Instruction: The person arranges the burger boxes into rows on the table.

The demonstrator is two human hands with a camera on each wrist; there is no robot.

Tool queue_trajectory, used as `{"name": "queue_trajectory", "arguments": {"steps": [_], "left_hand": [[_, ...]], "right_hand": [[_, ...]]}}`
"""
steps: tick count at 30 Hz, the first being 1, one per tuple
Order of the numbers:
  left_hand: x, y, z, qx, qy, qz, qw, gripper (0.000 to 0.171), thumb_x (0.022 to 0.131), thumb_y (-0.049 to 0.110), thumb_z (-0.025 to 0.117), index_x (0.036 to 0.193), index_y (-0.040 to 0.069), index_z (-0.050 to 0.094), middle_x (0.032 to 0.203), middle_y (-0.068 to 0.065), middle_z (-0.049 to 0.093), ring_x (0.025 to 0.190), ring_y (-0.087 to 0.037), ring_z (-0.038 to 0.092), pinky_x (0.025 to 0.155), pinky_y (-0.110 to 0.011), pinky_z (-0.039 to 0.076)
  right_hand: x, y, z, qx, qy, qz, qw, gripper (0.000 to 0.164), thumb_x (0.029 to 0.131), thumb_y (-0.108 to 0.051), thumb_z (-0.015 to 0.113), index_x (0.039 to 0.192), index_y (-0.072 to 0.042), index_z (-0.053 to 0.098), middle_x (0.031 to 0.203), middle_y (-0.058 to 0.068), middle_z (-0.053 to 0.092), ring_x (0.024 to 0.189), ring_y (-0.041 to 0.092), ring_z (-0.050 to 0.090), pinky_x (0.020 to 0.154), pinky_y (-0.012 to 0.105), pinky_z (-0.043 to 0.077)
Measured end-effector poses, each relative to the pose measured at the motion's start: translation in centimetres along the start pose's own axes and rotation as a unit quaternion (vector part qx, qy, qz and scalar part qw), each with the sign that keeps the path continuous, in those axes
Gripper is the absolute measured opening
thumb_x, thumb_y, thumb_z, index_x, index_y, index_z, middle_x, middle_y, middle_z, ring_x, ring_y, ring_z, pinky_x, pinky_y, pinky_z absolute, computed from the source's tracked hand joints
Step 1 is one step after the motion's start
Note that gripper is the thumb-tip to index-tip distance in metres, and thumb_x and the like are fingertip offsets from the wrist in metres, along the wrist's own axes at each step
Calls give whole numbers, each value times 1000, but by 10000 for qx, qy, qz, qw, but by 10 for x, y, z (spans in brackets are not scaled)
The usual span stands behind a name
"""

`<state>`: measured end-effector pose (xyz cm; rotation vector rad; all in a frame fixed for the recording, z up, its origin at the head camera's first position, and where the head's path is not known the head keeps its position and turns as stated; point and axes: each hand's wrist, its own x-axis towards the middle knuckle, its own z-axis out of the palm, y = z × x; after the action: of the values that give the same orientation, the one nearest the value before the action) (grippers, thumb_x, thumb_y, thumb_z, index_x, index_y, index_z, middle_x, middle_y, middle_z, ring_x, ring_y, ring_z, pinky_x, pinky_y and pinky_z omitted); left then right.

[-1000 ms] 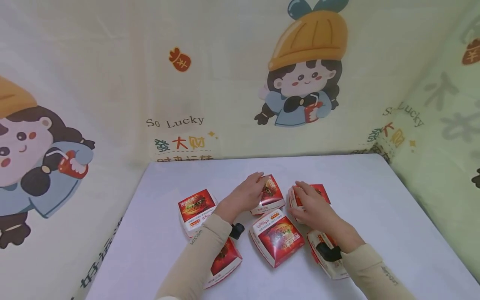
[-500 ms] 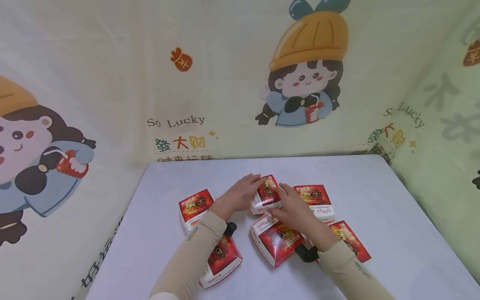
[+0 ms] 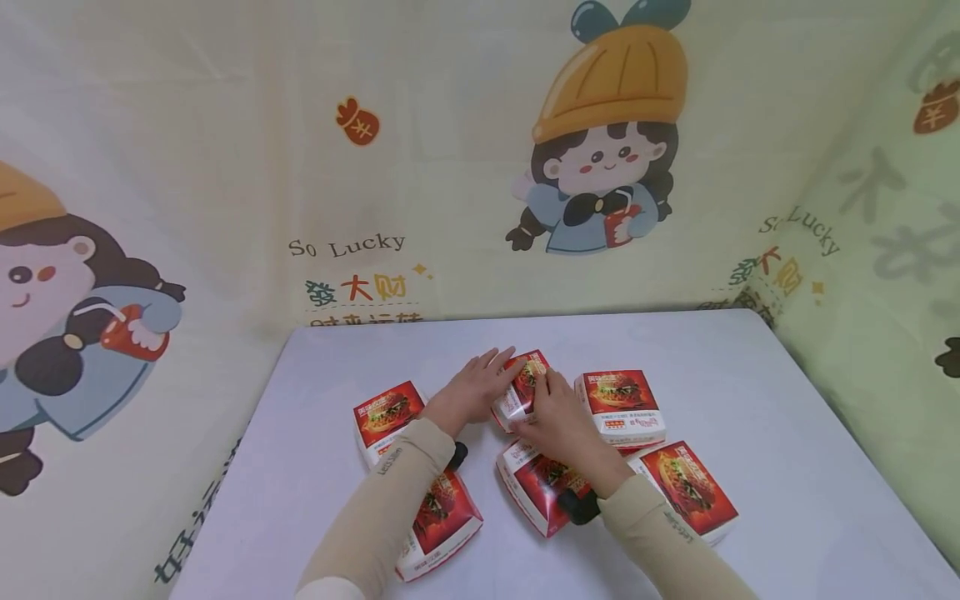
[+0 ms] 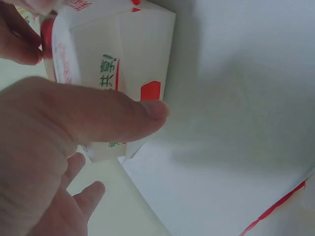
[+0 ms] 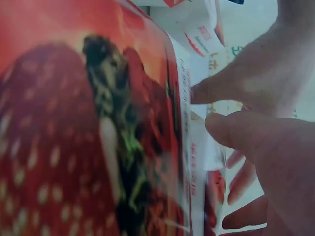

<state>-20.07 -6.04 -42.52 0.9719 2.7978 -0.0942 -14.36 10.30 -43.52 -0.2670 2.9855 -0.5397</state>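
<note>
Several red-and-white burger boxes lie on the table. My left hand [image 3: 468,392] is at the left side of the back-middle burger box [image 3: 531,375]. Its thumb lies across the white side of that box [image 4: 98,44] in the left wrist view, while a finger reaches the lid in the head view. From the right, my right hand [image 3: 558,425] grips the same box, fingers at its right edge and thumb low at its front. The right forearm passes over the centre burger box [image 3: 532,487], partly hiding it. The left-hand fingers are partly hidden.
Two burger boxes stand on the right, one at the back [image 3: 618,392] and one nearer [image 3: 686,487]. On the left are a rear burger box [image 3: 386,412] and a front one [image 3: 446,525], partly under the left sleeve. A printed cloth [image 3: 450,167] hangs behind the white table [image 3: 750,400].
My right hand has moved left from the back-right box to the back-middle box, uncovering both right-hand boxes. The left hand has stayed at the back-middle box, which has shifted slightly left.
</note>
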Motion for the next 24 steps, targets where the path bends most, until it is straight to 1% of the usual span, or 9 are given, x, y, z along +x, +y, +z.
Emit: {"name": "queue_trajectory", "arguments": {"steps": [2,5,8,10,14,19,24], "left_hand": [[1,0,1,81,18,-50,10000,84,91,14,71,159,19,22,166,-7,20,150,-31,27,121,-46,32],[4,2,2,217,25,-146,9997,84,92,13,69,159,19,19,166,-6,19,150,-30,29,119,-45,34],[6,3,3,285,40,-217,9994,83,92,13,69,159,18,19,166,-7,21,146,-28,35,117,-43,38],[7,5,4,289,26,-243,9993,83,93,14,69,159,17,19,165,-8,22,142,-27,41,116,-41,40],[8,8,4,281,-24,-260,9993,83,92,15,69,159,17,19,164,-9,24,134,-28,50,112,-39,44],[7,10,5,419,39,-199,9989,80,93,20,69,158,17,22,162,-9,29,127,-29,54,107,-38,49],[5,11,5,287,39,-224,9993,77,95,24,67,158,17,25,162,-9,30,127,-30,54,105,-40,50]], "right_hand": [[1,-2,1,-29,-28,80,10000,97,81,-50,77,147,7,36,150,26,39,138,40,40,119,65,21],[2,-3,3,25,-121,196,9997,100,80,-51,77,150,6,32,155,26,33,144,40,34,118,62,25],[2,-4,5,97,-161,254,9995,103,80,-49,78,152,5,29,158,25,28,147,42,27,117,61,29],[3,-3,5,72,-187,276,9994,103,80,-49,78,152,5,28,159,25,27,149,42,24,118,61,27],[4,-3,6,24,-225,301,9993,104,80,-48,78,153,5,27,159,26,26,150,43,21,121,63,18],[5,-3,6,142,-259,320,9991,104,79,-45,80,153,4,26,159,26,25,150,43,20,121,63,14],[3,-3,6,165,-179,289,9993,103,78,-45,80,152,4,27,158,25,28,149,43,22,121,63,14]]}}
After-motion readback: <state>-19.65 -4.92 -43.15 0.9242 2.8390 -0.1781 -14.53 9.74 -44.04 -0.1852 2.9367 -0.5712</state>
